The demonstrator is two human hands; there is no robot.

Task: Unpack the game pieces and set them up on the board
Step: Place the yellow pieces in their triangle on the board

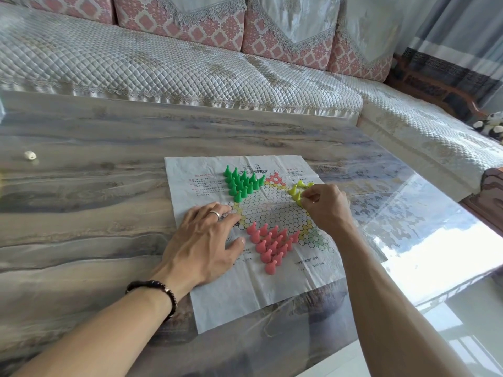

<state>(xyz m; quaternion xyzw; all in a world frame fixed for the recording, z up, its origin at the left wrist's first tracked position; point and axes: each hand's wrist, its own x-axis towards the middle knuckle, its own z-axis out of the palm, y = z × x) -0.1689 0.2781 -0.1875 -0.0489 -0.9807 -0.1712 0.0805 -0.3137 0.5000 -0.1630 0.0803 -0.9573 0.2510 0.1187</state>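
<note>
A creased paper board (275,284) with a star of printed circles lies flat on the table. Several green pegs (241,183) stand in its far-left point. Several pink pegs (270,244) fill the near point. Several yellow pegs (298,190) cluster at the right point, some upright and some tipped over. My right hand (325,205) is over that cluster, its fingers curled and pinching a yellow peg. My left hand (206,240) lies flat on the board's left side with fingers spread, pressing the paper down.
The board lies on a glossy marble-patterned table (95,213). A small pale object (30,155) sits far left on it. A quilted sofa (163,66) runs behind the table and round to the right. A black-and-white plush toy (490,126) rests on the sofa.
</note>
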